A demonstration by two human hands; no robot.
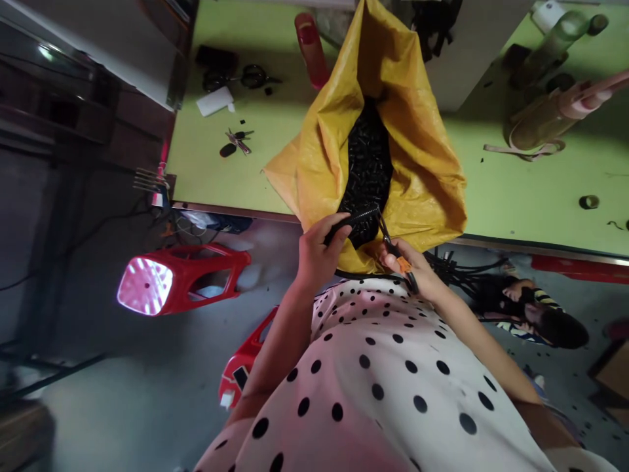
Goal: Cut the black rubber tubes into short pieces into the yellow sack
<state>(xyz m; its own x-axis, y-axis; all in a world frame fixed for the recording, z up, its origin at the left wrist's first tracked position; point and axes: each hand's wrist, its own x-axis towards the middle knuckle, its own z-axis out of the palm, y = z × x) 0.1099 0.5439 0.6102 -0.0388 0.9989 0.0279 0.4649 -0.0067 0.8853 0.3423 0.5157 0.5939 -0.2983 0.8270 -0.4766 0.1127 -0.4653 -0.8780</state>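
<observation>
1. My left hand [317,252], at centre frame, was curled in a closed grip around a black ribbed piece [354,219], holding it level just below the mouth of the sack.
2. My right hand [407,265], just right of the left, was clenched on the orange handles of a pair of snips [393,249]. The blades pointed up and left, meeting the right end of the ribbed piece.
3. Both hands sat close together, directly in front of the yellow woven sack [417,170], which hung over the near table edge at upper centre.
4. The sack stood open and held a mass of small black parts [368,157].
5. The sack rested on a light green table [515,190] spanning the upper frame.
6. On the table at upper left lay a bunch of keys [238,139], a white roll [215,101] and a red bottle [310,49].
7. At upper right stood a clear bottle [553,46].
8. A red plastic stool [181,278] lay on its side at left centre, on the grey floor.
9. A bundle of black cords [462,272] hung below the table edge, right of my right hand.
10. Another person [545,318] was low on the floor at right centre.
</observation>
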